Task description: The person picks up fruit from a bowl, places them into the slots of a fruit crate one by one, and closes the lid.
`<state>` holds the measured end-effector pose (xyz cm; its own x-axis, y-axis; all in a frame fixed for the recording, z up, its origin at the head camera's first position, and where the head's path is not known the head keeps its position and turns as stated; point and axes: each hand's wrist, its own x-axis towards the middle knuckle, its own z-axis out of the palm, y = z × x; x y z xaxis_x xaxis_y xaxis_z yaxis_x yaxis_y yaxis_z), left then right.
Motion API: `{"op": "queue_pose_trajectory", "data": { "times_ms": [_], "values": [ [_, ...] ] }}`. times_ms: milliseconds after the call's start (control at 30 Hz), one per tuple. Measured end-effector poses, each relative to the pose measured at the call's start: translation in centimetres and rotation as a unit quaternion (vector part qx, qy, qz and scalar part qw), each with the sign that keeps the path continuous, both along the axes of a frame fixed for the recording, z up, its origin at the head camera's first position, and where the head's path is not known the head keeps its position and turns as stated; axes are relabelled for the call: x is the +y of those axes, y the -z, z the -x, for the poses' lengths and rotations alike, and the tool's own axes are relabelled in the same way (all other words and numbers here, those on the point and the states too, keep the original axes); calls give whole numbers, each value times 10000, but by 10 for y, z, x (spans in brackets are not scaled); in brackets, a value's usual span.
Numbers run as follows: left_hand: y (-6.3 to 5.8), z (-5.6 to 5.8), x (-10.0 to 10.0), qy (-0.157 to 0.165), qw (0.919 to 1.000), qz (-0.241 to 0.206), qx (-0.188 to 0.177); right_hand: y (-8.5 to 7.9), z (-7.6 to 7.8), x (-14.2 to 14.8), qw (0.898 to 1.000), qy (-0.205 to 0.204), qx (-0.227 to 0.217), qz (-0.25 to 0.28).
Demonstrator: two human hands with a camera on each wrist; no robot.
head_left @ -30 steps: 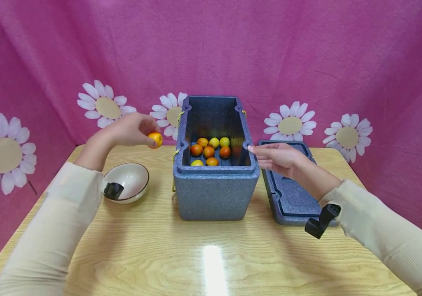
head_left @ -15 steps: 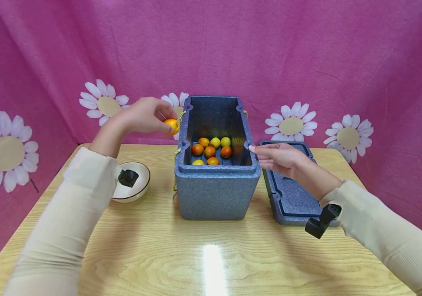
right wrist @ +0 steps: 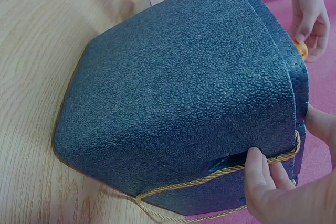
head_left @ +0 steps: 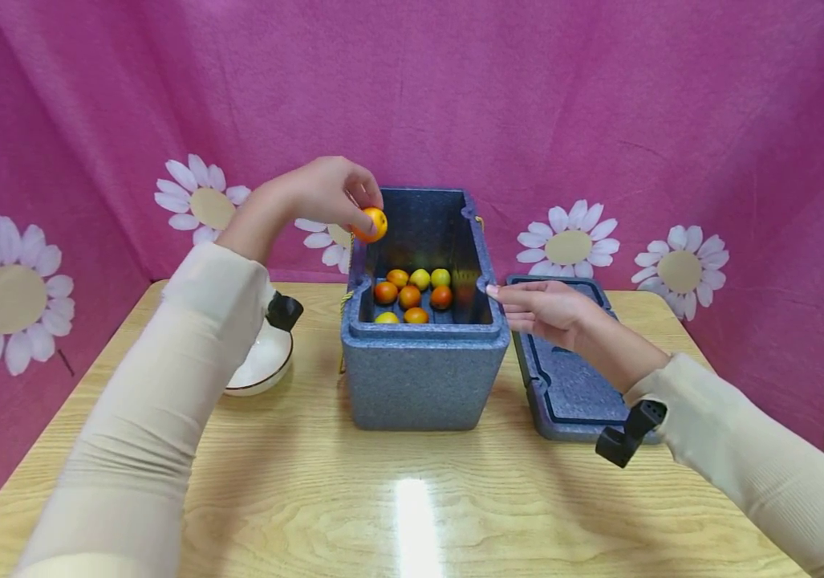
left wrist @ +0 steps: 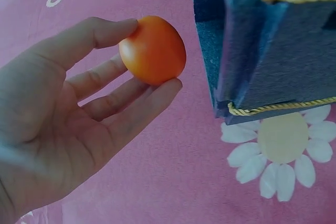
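My left hand (head_left: 325, 189) pinches a small smooth orange fruit (head_left: 374, 225) between thumb and fingertips. In the head view, hand and fruit overlap the left rim of the dark grey foam box (head_left: 422, 385), toward its far end. The left wrist view shows the fruit (left wrist: 153, 51) held at the fingertips, with the box's roped side just beyond. Inside the box lie several similar red, orange and yellow fruits (head_left: 409, 296). My right hand (head_left: 552, 307) grips the box's right wall, thumb at the rim and fingers (right wrist: 255, 174) on the outside by the yellow rope.
A white bowl with a dark rim (head_left: 263, 365) stands left of the box, partly hidden by my left sleeve. The box's lid (head_left: 578, 385) lies on the wooden table (head_left: 296, 498) at the right. Behind hangs a pink cloth (head_left: 412, 88) with white flowers.
My left hand has carried the orange fruit rightward and higher in the head view, from beside the box to its left rim. The right hand has stayed put.
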<state>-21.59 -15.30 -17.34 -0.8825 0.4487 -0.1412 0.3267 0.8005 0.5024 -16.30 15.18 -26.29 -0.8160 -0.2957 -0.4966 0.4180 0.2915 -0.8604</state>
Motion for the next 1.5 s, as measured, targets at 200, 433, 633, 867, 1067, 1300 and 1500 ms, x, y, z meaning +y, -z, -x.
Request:
{"op": "queue_pose_trajectory", "data": {
  "times_ms": [200, 433, 633, 867, 1067, 1300, 1500],
  "values": [
    [-14, 8, 9, 6, 9998, 13, -220, -1, -2, 1, 10000, -28, -5, 19],
    [-18, 13, 21, 97, 9997, -104, -206, -1, -3, 2, 10000, 15, 35, 73],
    [-16, 23, 30, -35, 9975, -696, -144, -1, -3, 2, 10000, 83, 29, 20],
    [-9, 41, 36, -303, 9938, -1039, -233, -2, -6, 3, 9999, 130, 84, -77],
    [3, 58, 50, -729, 9811, -1745, -419, -2, -7, 4, 9997, 176, 141, -130],
    [23, 67, 68, -1406, 9409, -3073, -208, -2, -11, 3, 9998, 152, 108, 48],
    [38, 68, 71, -1390, 9184, -3592, -906, -3, -13, 0, 9998, 134, 115, 94]
  ]
}}
